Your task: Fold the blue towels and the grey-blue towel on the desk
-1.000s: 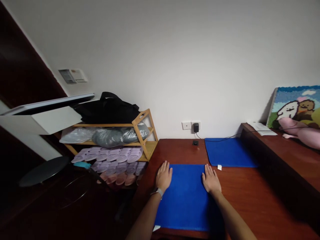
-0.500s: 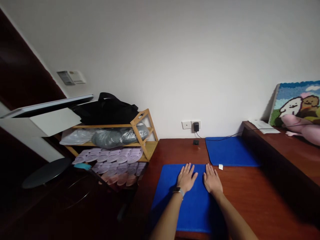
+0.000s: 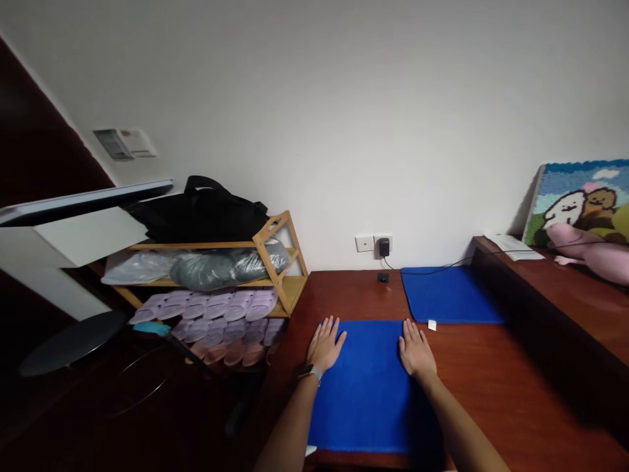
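A blue cloth (image 3: 366, 387) lies spread flat on the reddish-brown wooden table (image 3: 496, 387). My left hand (image 3: 325, 344) rests palm down at the cloth's far left corner, fingers stretched and slightly apart; a watch sits on that wrist. Along the cloth's right edge, near the far right corner, my right hand (image 3: 417, 347) lies flat with its fingers extended. Neither hand grips anything. Farther back, a second blue cloth (image 3: 449, 295) lies on the table, with a small white tag (image 3: 432, 325) by its near edge.
A wall socket with a black plug (image 3: 384, 246) trails a cable over the back cloth. On the right, a raised ledge (image 3: 555, 288) bears a pink plush toy (image 3: 590, 252) and a fluffy picture (image 3: 565, 196). Left of the table stands a wooden rack (image 3: 282, 262) with slippers and a black bag (image 3: 206, 213).
My left hand has slid left across the cloth to its left corner. The right hand stays at the right edge. A small white piece now shows at the cloth's near left corner.
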The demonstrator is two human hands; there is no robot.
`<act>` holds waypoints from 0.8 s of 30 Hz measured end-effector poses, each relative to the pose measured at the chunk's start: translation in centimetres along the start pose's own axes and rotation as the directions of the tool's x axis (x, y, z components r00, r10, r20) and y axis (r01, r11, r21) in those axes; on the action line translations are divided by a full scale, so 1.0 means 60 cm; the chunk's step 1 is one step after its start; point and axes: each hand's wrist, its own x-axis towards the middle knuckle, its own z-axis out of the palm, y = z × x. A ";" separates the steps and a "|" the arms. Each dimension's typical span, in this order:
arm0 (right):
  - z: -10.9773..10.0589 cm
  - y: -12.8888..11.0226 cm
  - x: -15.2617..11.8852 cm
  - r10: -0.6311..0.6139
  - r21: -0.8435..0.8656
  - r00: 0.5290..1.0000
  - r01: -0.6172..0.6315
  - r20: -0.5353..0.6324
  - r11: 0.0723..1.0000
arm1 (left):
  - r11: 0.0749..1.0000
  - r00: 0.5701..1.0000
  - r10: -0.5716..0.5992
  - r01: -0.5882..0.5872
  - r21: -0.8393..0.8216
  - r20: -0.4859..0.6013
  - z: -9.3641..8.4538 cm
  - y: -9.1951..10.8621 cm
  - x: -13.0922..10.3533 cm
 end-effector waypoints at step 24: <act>-0.019 -0.004 -0.006 -0.025 -0.021 0.999 0.026 0.043 0.999 | 0.929 0.939 0.344 -0.342 -0.139 -0.010 0.058 0.262 0.022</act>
